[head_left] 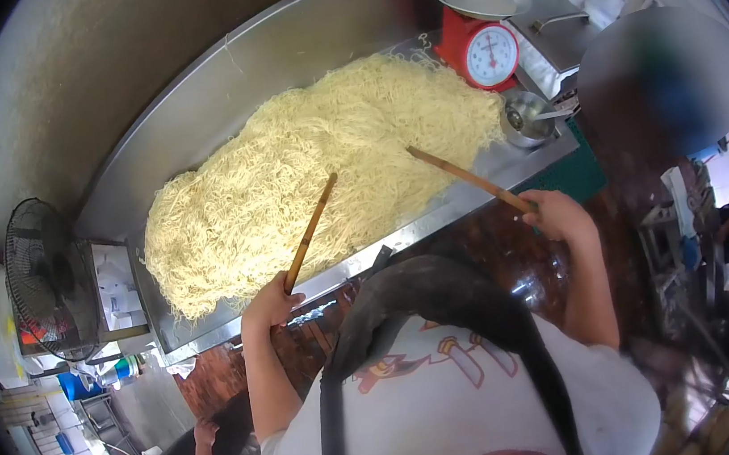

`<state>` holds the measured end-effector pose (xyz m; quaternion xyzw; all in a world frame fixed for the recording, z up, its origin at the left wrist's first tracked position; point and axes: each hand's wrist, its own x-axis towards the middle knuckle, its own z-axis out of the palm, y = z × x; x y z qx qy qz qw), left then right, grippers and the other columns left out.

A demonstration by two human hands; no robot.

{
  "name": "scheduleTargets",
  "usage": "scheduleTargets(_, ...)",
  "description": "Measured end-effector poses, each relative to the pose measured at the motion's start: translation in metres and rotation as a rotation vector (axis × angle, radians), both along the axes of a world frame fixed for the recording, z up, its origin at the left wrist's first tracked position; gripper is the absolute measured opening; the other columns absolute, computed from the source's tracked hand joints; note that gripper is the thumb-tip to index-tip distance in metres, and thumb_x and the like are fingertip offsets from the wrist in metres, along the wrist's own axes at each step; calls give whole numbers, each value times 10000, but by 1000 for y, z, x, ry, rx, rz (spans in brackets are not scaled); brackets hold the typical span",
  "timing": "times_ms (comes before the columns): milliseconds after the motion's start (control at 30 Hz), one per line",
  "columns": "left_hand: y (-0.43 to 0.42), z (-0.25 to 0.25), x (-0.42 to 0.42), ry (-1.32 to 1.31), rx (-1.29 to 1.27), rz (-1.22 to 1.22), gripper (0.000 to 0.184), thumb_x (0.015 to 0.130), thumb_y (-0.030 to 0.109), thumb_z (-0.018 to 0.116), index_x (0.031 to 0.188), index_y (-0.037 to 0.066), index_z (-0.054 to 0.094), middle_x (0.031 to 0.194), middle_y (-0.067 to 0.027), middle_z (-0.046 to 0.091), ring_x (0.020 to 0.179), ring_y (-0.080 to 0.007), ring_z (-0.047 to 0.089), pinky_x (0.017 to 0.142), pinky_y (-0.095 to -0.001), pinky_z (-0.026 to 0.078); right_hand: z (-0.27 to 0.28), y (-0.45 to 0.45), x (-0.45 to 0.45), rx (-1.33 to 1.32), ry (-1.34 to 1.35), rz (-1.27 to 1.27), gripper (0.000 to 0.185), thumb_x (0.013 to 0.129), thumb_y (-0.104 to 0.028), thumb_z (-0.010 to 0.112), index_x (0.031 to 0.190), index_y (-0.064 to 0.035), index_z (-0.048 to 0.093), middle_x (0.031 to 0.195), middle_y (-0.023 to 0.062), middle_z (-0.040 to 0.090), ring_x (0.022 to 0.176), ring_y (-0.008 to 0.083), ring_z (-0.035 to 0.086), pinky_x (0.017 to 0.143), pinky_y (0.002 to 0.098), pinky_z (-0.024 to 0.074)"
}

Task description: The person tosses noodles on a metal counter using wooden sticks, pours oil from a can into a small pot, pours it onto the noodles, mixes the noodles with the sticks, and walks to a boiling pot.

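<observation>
Nearest, the left hand (272,308) has its grip curled firmly round a slim brown wooden stick (311,232); the right hand (558,216) grips a second brown wooden stick (472,181). Beyond, a pale-yellow noodle heap (311,153) covers most of the raised-edge steel surface (506,166). Pulling toward the body could spill strands; a wide right swing might knock the round metal bowl (515,131) before the red dial scale (456,42).

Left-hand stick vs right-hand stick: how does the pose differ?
In frame, the left stick runs steeply up and right from the left hand; the right stick slants flatter, up and left from the right hand. The left stick's tip sits lower than the right stick's. Both are brown, slim and reach over the noodles.
</observation>
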<state>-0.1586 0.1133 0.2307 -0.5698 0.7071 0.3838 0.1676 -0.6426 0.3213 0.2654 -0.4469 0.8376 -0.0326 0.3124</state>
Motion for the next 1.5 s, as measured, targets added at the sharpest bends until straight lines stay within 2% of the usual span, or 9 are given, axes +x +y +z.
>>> scheduleTargets(267, -3, 15, -7, -61, 87, 82, 557, 878, 254, 763, 1320, 24, 513, 693, -100, 602, 484, -174, 536, 478, -347, 446, 23, 0, 1, 34, 89, 53, 434, 870, -121, 677, 1299, -100, 618, 1123, 187, 693, 1068, 380, 642, 919, 472, 509)
scheduleTargets(367, -5, 0, 4, -1, 49, 105, 661, 854, 271, 787, 1387, 37, 474, 734, -124, 639, 521, -201, 580, 505, -365, 471, 31, 4, 1, -76, 71, 51, 455, 845, -143, 716, 1289, -93, 630, 1073, 211, 697, 1031, 394, 649, 896, 453, 518)
scheduleTargets(467, -12, -9, 19, -59, 30, -5, 771, 816, 261, 818, 1446, 47, 428, 814, -160, 680, 594, -238, 634, 559, -385, 502, 44, 0, 7, -127, 67, -25, 414, 846, -175, 728, 1247, -100, 657, 1041, 192, 710, 998, 388, 662, 875, 457, 520)
scheduleTargets(533, -24, -40, 49, -35, -90, -141, 788, 781, 225, 838, 1440, 50, 444, 887, -186, 700, 659, -264, 663, 608, -394, 519, 44, -2, 6, -116, 93, -48, 388, 861, -226, 722, 1229, -118, 666, 1070, 176, 707, 1029, 374, 655, 881, 467, 520)
scheduleTargets(633, -15, -3, 27, -45, -18, 16, 740, 760, 174, 835, 1408, 65, 495, 872, -145, 691, 644, -226, 647, 607, -381, 518, 36, -10, 6, -90, 80, -67, 366, 878, -284, 712, 1211, -136, 678, 1080, 162, 706, 1042, 363, 654, 879, 466, 522)
scheduleTargets(733, -13, 8, 17, -58, -27, 4, 687, 812, 234, 790, 1408, 60, 496, 830, -125, 682, 650, -210, 645, 609, -372, 512, 38, -14, 12, -113, 99, -8, 330, 904, -334, 679, 1163, -130, 696, 1045, 153, 708, 1013, 356, 660, 850, 464, 526)
scheduleTargets(900, -12, 5, 15, -30, -45, 38, 655, 853, 308, 749, 1402, 48, 504, 810, -121, 685, 683, -211, 658, 638, -361, 513, 54, -20, 17, -103, 62, -36, 291, 923, -351, 653, 1097, -125, 712, 965, 151, 710, 948, 361, 668, 814, 479, 524)
scheduleTargets(1000, -13, -1, 17, -11, -46, 34, 655, 855, 317, 748, 1402, 47, 507, 808, -122, 687, 694, -211, 663, 649, -362, 515, 43, -19, 17, -180, 111, -8, 278, 926, -350, 649, 1087, -133, 715, 932, 150, 709, 921, 364, 669, 801, 485, 524)
scheduleTargets(1500, -11, -3, 10, -40, -46, 24, 643, 852, 354, 746, 1379, 60, 524, 882, -169, 702, 766, -280, 683, 718, -395, 520, 34, -23, 19, -227, 138, -4, 253, 917, -334, 652, 1049, -130, 726, 934, 149, 709, 919, 367, 667, 795, 490, 524)
